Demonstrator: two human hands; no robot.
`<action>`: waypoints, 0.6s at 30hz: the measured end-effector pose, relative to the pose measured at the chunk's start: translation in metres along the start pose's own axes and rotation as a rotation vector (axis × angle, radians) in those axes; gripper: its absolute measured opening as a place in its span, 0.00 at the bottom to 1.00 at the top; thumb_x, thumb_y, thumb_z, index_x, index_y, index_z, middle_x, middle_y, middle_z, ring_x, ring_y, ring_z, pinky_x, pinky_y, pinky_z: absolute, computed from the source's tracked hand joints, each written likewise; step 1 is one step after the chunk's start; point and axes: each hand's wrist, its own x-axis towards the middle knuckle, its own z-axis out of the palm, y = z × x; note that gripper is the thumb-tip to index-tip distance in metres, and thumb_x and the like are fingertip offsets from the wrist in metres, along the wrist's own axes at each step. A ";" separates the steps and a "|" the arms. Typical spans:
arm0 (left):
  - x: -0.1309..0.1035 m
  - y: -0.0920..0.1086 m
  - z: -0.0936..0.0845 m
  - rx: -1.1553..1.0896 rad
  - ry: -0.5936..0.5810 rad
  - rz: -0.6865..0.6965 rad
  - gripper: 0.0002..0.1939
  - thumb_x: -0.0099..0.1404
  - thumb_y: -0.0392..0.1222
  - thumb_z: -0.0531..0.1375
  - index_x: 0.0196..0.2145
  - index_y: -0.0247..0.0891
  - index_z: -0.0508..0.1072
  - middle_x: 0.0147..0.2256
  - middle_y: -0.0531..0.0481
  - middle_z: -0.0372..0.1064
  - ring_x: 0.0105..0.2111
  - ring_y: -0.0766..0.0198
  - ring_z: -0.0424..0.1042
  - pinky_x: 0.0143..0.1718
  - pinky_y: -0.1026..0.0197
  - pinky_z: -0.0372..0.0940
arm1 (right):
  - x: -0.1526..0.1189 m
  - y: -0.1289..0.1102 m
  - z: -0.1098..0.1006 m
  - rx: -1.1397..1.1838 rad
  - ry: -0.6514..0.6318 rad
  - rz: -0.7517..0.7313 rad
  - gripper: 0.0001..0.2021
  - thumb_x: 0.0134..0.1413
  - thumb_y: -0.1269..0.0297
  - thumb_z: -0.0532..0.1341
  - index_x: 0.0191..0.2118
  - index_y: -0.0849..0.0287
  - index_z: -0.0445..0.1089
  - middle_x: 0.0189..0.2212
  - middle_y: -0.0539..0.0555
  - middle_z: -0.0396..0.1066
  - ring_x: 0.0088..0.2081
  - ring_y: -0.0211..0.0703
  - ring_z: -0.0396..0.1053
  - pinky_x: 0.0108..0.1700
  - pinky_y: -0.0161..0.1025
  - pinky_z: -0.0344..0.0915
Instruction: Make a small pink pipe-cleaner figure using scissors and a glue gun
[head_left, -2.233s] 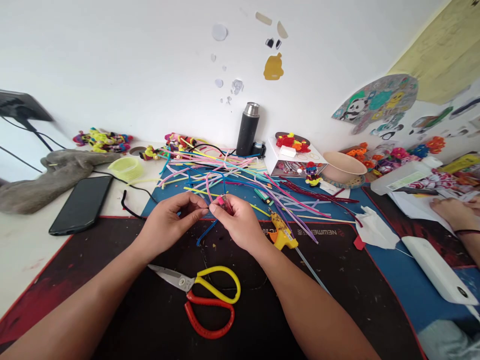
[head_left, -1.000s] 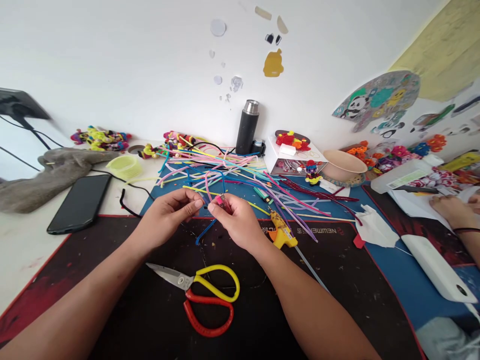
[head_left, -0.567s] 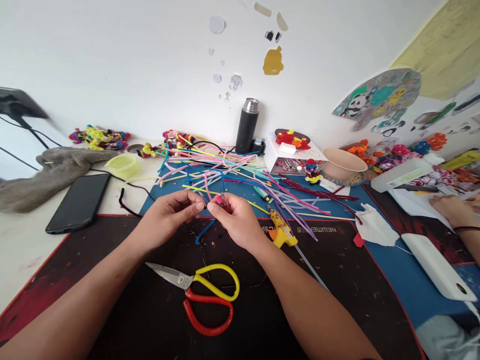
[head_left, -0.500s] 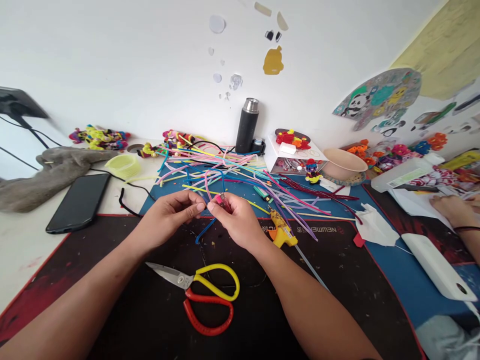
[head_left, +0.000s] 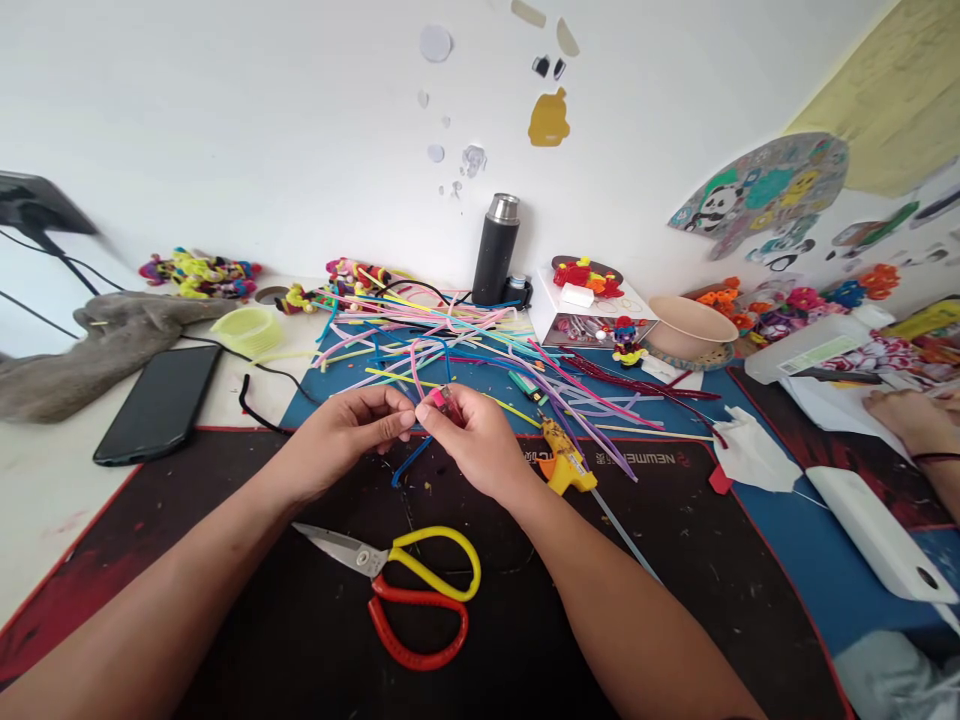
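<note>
My right hand [head_left: 484, 440] is closed around a small pink and dark-red piece [head_left: 446, 402], mostly covered by the fingers, so its kind does not show. Thumb and fingers pressed together, my left hand [head_left: 349, 435] pinches at the near side of that piece, its fingertips meeting my right thumb. What sits in the left pinch is too small to make out. Just beyond both hands spreads a pile of colored pipe cleaners [head_left: 420, 335]. Scissors [head_left: 382, 565] with one yellow and one red handle lie below the hands on the dark mat [head_left: 300, 650].
A yellow glue gun [head_left: 564, 462] lies right of my hands. Behind are a black thermos [head_left: 496, 250], a white box [head_left: 551, 310] and a bowl [head_left: 690, 330]. A phone [head_left: 157, 405] lies left. At the right edge, another person's hand [head_left: 907, 420] rests near white paper.
My left fingertips have shifted slightly right, closer against my right thumb. The right hand keeps its hold, and the scissors lie where they were.
</note>
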 end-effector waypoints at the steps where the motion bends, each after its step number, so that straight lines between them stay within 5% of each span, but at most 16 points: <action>1: 0.000 0.000 0.001 0.008 0.015 0.008 0.25 0.61 0.66 0.76 0.34 0.39 0.81 0.30 0.52 0.74 0.27 0.66 0.65 0.28 0.64 0.64 | 0.000 0.000 0.000 -0.003 0.003 -0.001 0.15 0.64 0.49 0.66 0.35 0.55 0.69 0.28 0.46 0.63 0.31 0.39 0.58 0.34 0.38 0.56; 10: -0.006 -0.006 0.006 0.244 0.195 0.218 0.19 0.69 0.60 0.71 0.40 0.41 0.80 0.36 0.48 0.79 0.36 0.57 0.76 0.42 0.57 0.72 | 0.002 0.005 0.001 0.187 -0.053 0.091 0.17 0.61 0.45 0.68 0.36 0.53 0.69 0.22 0.41 0.53 0.23 0.35 0.50 0.27 0.36 0.47; 18: -0.010 -0.010 0.006 0.580 0.276 0.487 0.06 0.76 0.44 0.63 0.44 0.42 0.80 0.37 0.50 0.81 0.35 0.61 0.77 0.38 0.61 0.70 | 0.003 0.001 0.002 0.416 -0.092 0.198 0.20 0.55 0.44 0.72 0.34 0.54 0.67 0.20 0.37 0.49 0.21 0.31 0.42 0.24 0.36 0.40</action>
